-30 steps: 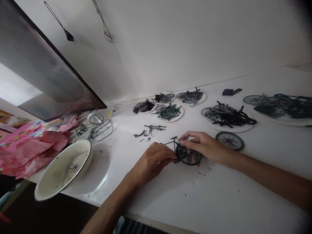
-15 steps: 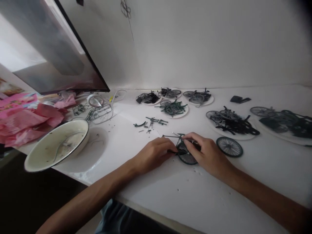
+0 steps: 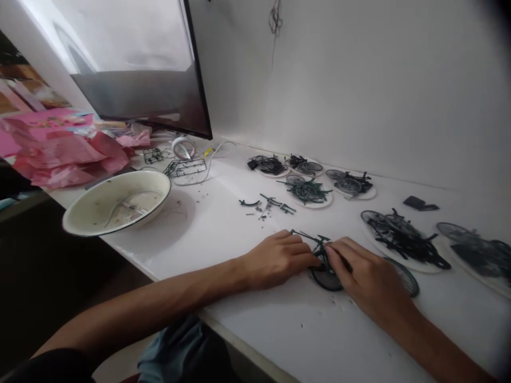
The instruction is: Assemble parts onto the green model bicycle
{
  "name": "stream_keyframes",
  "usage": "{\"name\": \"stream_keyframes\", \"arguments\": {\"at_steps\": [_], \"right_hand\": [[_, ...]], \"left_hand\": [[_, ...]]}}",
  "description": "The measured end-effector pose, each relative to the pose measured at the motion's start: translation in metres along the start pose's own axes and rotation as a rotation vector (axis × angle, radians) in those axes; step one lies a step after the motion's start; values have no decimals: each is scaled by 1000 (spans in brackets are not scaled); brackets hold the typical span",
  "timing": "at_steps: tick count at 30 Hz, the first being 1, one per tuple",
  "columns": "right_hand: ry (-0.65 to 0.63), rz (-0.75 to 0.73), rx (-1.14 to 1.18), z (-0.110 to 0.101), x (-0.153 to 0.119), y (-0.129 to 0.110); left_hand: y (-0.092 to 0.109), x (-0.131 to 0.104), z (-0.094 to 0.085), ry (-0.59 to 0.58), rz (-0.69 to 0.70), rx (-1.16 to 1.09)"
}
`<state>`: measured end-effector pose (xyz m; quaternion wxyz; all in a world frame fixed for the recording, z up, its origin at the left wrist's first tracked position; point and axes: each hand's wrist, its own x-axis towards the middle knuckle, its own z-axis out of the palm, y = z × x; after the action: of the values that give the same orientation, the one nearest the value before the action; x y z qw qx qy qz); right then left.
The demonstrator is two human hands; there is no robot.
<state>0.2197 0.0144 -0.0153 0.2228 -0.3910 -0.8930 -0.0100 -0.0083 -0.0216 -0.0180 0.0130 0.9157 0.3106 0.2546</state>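
Note:
A small dark green model bicycle frame (image 3: 320, 247) with a black spoked wheel (image 3: 328, 281) stands between my hands on the white table. My left hand (image 3: 281, 259) is closed on the left side of this model bicycle, its fingertips by the wheel. From the right, my right hand (image 3: 365, 268) pinches at the frame above the wheel; a thin dark piece shows by its fingers, too blurred to name. Behind my right hand lies a loose wheel (image 3: 408, 277), partly covered. Small green parts (image 3: 275, 203) are scattered beyond my left hand.
Plates of model bicycle parts (image 3: 329, 200) stand along the wall and to the right. At the left are an enamel basin (image 3: 69, 222), crumpled pink paper (image 3: 75, 154), a tape roll (image 3: 183, 149) and a large screen (image 3: 139, 101).
The view has turned left, so things sit farther right and tilted. Both hands stay at the model bicycle; my right hand's fingers are now lower against the frame.

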Motion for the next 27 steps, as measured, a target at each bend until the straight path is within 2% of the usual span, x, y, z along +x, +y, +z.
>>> {"name": "stream_keyframes", "arguments": {"at_steps": [4,6,9,10,12,15,18,20,27], "right_hand": [[204,-139,-59,-25,8,-10],[250,-256,-15,-41,23,-20],[165,-411,42,-55,58,-39],[62,-459,92,-54,72,-45],[-101,-514,197,-40,99,-51],[-339,-590,272,-3,132,-50],[-389,-656,357,32,149,-41],[-399,-656,372,45,150,-36],[-420,-632,374,47,142,-33]], "left_hand": [[-1,0,0,9,11,42],[-1,-1,1,10,35,61],[4,-3,2,29,71,68],[6,-3,3,38,78,68],[10,-3,3,48,98,70],[12,-1,4,53,143,58],[10,-1,8,69,153,-5],[8,-1,10,72,129,-74],[9,-2,10,38,48,-166]]}}
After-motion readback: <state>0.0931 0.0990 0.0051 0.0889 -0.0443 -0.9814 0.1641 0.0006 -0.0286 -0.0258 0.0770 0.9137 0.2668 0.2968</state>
